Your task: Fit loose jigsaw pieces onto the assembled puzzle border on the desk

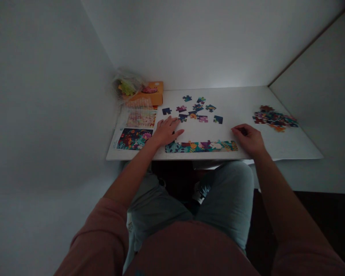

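A joined strip of colourful puzzle pieces (201,146) lies along the near edge of the white table (241,103). My left hand (167,131) rests flat on the table just above the strip's left end, fingers spread. At the strip's right end my right hand (248,138) has its fingers curled round a small dark piece (242,131). Several loose pieces (195,109) are scattered beyond my hands in the table's middle.
A pile of loose pieces (274,118) sits at the right. Left of my hand lie a picture sheet (134,138) and a second sheet (141,118). An orange box (152,92) and a plastic bag (127,86) stand in the far left corner. Walls enclose the table.
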{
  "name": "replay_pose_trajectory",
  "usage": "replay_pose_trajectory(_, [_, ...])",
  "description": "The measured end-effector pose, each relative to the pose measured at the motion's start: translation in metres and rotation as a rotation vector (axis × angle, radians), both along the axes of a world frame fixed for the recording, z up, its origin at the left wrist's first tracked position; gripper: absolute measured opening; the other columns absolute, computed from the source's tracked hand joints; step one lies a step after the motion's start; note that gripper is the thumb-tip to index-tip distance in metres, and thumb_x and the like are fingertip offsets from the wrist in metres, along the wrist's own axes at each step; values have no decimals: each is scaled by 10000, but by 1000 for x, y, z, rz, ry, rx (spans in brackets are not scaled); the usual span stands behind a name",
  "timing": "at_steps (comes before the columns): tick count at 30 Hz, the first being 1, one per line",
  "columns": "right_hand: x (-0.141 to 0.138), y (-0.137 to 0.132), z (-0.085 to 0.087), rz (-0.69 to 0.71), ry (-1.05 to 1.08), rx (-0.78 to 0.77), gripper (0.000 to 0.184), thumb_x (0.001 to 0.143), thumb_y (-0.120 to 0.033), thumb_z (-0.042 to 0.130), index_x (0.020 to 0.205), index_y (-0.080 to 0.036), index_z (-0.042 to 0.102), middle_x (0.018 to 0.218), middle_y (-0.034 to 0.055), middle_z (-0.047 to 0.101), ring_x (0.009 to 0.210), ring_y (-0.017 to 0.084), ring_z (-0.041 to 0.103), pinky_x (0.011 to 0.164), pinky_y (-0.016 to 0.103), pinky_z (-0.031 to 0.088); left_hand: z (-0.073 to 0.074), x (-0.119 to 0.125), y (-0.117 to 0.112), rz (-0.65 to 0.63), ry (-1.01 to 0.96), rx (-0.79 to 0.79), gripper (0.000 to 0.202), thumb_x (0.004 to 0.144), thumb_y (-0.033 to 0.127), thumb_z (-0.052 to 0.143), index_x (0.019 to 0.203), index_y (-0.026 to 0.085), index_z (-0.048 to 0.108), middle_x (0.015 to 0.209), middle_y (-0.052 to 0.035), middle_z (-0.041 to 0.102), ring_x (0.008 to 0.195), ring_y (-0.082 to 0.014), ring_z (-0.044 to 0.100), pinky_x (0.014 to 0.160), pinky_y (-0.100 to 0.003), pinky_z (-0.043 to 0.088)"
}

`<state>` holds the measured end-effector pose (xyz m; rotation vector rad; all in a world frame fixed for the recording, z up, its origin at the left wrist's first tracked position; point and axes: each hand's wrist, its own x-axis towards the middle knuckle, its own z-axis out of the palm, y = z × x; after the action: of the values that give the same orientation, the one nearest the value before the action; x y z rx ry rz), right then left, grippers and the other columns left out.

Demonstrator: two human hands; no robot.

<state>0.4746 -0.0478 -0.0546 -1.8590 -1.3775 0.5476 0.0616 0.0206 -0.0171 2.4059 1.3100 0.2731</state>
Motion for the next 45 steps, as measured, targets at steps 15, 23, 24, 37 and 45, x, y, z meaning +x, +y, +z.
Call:
replay_pose_trajectory(15, [-5, 1, 20, 141, -52, -44, 244, 989, -648, 767, 1020, -406, 754, 1024, 69, 864, 934, 379, 740, 950, 620, 660, 7, 4, 40, 64, -22, 144, 521, 1223, 475, 588, 1649, 227, 757, 1732, -166, 689, 1628, -373, 567, 1391, -550, 414])
replay_pose_trajectory(23, [-39, 116, 40, 697, -235, 118, 405, 1026, -716, 860, 1287, -407, 881, 1273, 73, 828, 957, 332, 741, 937, 625, 700, 7, 9, 89, -11, 36, 102, 446, 1084, 492, 851, 1485, 295, 856, 1571, -127, 754, 1509, -374, 636, 1333, -538, 420])
replay_pose_trajectory(24, [-44, 133, 37, 734, -247, 110, 429, 1024, -682, 875, 1333, -385, 890, 1307, 86, 812, 996, 339, 752, 940, 616, 708, 7, 10, 90, -5, 32, 98, 419, 1086, 488, 852, 1468, 316, 861, 1563, -117, 758, 1506, -376, 639, 1329, -546, 422])
replay_pose_trajectory(37, [-59, 186, -3, 858, -255, 124, 434, 1006, -572, 979, 1351, -320, 903, 1452, 117, 727, 1317, 442, 739, 1161, 683, 637, 6, 6, 92, 67, 38, 73, 365, 1051, 441, 859, 1391, 309, 838, 1505, -88, 769, 1384, -352, 707, 1289, -530, 441])
replay_pose_trajectory(45, [-64, 183, 7, 836, -234, 85, 514, 918, -506, 1018, 1336, -262, 844, 1175, 82, 786, 976, 297, 706, 905, 460, 605, 2, 1, 93, 84, -30, 69, 390, 1036, 545, 903, 1322, 288, 842, 1419, -91, 776, 1260, -359, 714, 1255, -564, 433])
